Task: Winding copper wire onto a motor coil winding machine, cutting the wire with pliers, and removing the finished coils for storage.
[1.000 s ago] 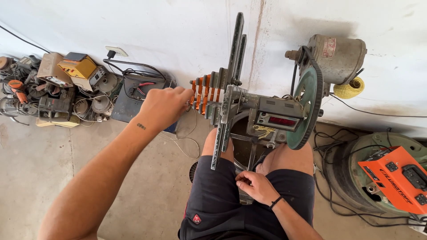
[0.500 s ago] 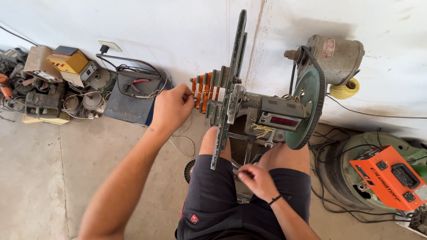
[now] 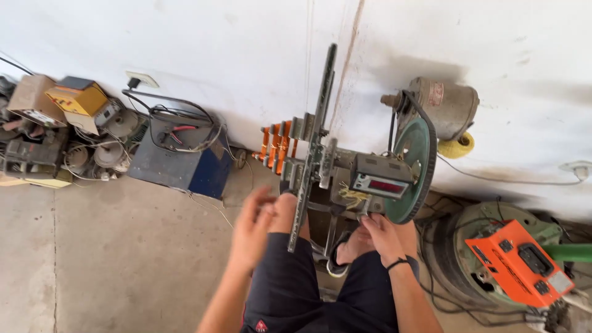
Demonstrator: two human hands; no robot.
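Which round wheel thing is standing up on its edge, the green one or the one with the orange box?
The green wheel on the machine stands on edge. The other round drum lies flat on the floor under the orange box.

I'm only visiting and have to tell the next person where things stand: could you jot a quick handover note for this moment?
Left hand: open, fingers spread, over the left knee, near the winding machine's long metal bar; holding nothing.
Right hand: low, under the digital counter, by the green wheel; its grip is hidden.
Orange coil formers sit at the machine's left end.
Whether any wire is wound cannot be seen.
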